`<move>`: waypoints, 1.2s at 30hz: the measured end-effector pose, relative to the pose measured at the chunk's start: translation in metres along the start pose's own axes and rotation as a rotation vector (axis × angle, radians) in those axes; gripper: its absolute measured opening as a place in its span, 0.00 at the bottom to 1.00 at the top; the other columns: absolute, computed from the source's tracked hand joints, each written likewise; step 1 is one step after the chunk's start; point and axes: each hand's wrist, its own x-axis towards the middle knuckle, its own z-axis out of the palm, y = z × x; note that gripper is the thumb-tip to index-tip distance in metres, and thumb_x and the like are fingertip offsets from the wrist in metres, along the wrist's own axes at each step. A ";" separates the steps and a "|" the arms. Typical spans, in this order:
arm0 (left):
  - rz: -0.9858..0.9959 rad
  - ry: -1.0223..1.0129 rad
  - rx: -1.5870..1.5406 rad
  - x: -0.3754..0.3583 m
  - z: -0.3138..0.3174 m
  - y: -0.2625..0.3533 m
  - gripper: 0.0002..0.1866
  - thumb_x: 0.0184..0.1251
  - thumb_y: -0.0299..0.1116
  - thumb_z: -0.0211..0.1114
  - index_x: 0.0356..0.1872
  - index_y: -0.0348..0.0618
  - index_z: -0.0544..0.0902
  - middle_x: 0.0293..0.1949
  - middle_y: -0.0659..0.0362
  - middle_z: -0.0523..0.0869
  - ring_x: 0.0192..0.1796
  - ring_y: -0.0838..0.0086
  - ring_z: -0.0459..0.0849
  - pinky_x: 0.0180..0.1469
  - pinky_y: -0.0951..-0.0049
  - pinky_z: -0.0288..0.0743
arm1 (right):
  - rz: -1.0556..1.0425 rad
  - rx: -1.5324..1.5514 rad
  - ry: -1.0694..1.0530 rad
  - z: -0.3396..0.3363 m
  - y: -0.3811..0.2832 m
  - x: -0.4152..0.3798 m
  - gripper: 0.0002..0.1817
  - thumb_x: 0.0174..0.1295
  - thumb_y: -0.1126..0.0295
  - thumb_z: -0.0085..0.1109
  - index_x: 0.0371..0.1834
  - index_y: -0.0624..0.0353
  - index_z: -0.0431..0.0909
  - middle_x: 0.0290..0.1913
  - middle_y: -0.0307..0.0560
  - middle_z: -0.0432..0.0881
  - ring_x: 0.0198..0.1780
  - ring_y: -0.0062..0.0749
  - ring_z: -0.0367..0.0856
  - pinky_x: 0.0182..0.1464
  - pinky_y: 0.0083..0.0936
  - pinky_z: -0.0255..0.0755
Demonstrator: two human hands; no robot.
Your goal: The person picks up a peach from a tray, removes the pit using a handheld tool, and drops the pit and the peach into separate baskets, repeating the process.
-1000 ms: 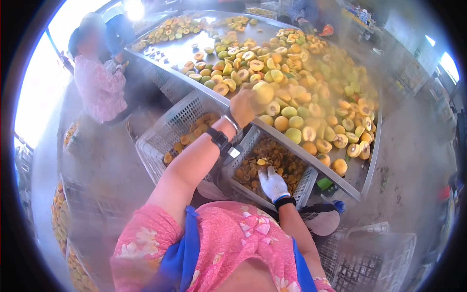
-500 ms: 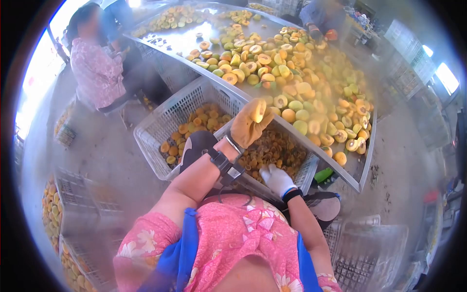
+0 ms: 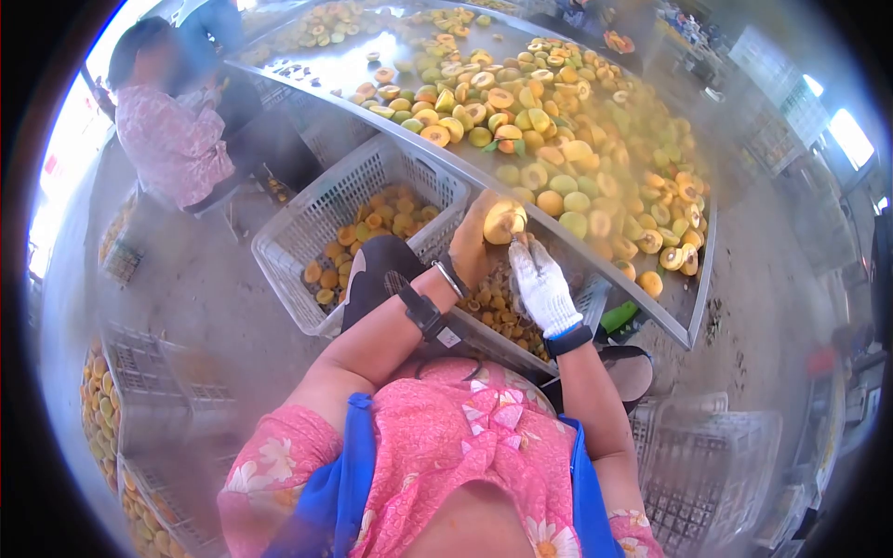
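My left hand [image 3: 471,244], in a tan glove, holds a peach half [image 3: 505,219] above a crate between my knees. Close against the fruit, my right hand [image 3: 541,290] in a white glove has its fingers pressed together. Something small and dark shows at those fingertips, but I cannot make out what it is. Below both hands, the crate [image 3: 498,346] holds small brownish-orange pieces, partly hidden by my hands. To its left stands a grey plastic crate [image 3: 296,249] containing orange peach halves [image 3: 377,223].
A metal-edged table [image 3: 595,270] bears many cut peaches [image 3: 521,116]. A person in a pink patterned top [image 3: 172,144] sits at left; another person is partly visible at the far side. Stacked crates [image 3: 702,465] stand at lower right, and a green object [image 3: 618,318] lies near the table corner.
My right hand has risen from the crate of small pieces to the peach half. My left hand has turned the fruit, whose rounder, pale face now shows.
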 end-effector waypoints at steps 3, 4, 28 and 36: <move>0.050 0.041 0.123 0.000 0.003 -0.007 0.27 0.79 0.52 0.52 0.59 0.35 0.77 0.44 0.53 0.85 0.42 0.62 0.86 0.45 0.63 0.85 | 0.186 0.063 -0.045 -0.004 -0.027 -0.008 0.24 0.75 0.52 0.52 0.54 0.66 0.77 0.33 0.64 0.82 0.38 0.59 0.83 0.41 0.42 0.75; 0.073 0.061 0.178 -0.001 0.003 -0.009 0.27 0.79 0.53 0.52 0.59 0.35 0.77 0.44 0.53 0.85 0.42 0.62 0.86 0.46 0.63 0.84 | 0.264 0.088 -0.065 -0.005 -0.033 -0.010 0.24 0.75 0.52 0.52 0.55 0.66 0.77 0.34 0.65 0.83 0.39 0.60 0.83 0.42 0.42 0.75; 0.020 0.120 0.261 -0.018 0.012 -0.006 0.31 0.78 0.57 0.51 0.42 0.33 0.84 0.34 0.48 0.87 0.33 0.60 0.88 0.35 0.62 0.85 | 0.164 0.255 -0.288 0.000 0.000 -0.033 0.24 0.77 0.46 0.48 0.44 0.59 0.78 0.25 0.36 0.75 0.25 0.21 0.71 0.28 0.26 0.66; -0.031 -0.016 0.606 -0.008 0.005 -0.001 0.32 0.78 0.54 0.53 0.32 0.27 0.84 0.32 0.45 0.87 0.30 0.59 0.88 0.35 0.62 0.86 | 0.386 0.581 -0.313 0.003 0.001 -0.044 0.22 0.75 0.44 0.51 0.45 0.52 0.80 0.22 0.32 0.71 0.17 0.16 0.63 0.18 0.18 0.56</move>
